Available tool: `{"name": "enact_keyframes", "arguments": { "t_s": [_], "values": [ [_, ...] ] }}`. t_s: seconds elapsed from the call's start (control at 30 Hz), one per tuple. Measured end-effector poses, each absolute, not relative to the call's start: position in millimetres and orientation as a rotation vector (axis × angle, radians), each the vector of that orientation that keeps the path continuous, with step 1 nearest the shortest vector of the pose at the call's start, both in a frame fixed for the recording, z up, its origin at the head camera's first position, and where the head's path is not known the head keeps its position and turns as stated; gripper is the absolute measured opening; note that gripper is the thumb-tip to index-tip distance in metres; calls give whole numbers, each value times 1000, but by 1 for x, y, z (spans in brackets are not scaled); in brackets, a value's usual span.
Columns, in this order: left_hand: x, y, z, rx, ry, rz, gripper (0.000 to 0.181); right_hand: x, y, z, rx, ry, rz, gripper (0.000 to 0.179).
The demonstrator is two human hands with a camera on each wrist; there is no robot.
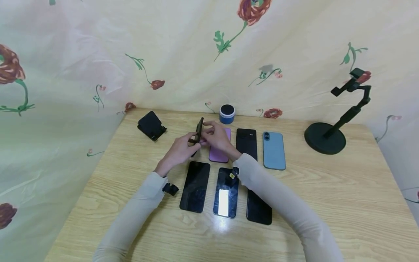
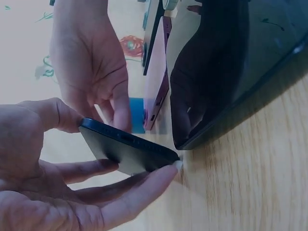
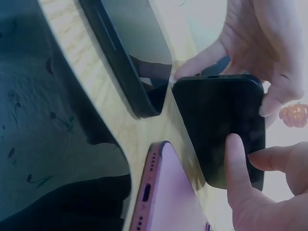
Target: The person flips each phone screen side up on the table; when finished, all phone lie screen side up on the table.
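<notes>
Near the table's back, my left hand (image 1: 181, 150) holds a black smartphone (image 2: 127, 151) raised on a tilt, thumb at one edge and fingers along the other side. From the far side, my right hand (image 1: 218, 139) pinches the same smartphone at its edge; one fingertip (image 3: 235, 144) lies over the dark screen in the right wrist view. Beside the hands lies a purple smartphone (image 1: 218, 154), partly covered by the right hand. Closer to me, a black smartphone (image 1: 195, 186) and another with a bright reflection (image 1: 226, 202) lie flat, screens up.
To the right lie a black smartphone (image 1: 247, 142), a blue smartphone (image 1: 274, 151) and, under the right forearm, another black smartphone (image 1: 259, 209). A blue round-topped canister (image 1: 227, 115) stands at the back. A folded black stand (image 1: 150, 123) sits left, a jointed black stand (image 1: 337, 127) right.
</notes>
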State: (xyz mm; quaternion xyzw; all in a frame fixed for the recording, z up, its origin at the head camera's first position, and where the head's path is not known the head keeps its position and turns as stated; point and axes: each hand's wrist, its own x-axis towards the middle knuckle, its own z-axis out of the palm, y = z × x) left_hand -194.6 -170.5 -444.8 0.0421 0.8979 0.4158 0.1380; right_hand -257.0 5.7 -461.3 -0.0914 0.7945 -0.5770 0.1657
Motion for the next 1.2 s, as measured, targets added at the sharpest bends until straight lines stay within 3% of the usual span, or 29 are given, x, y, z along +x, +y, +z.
{"name": "enact_keyframes", "arguments": {
  "t_s": [0.4, 0.8, 1.2],
  "values": [
    [-195, -180, -447, 158, 2558, 1406, 55, -252, 3, -466, -205, 2224, -1492, 55],
    [-194, -198, -451, 122, 2445, 1629, 50, -251, 4, -460, -244, 2326, -1307, 75],
    [-191, -209, -459, 90, 2483, 1566, 47, -248, 1, -458, -298, 2533, -1128, 80]
  ]
}}
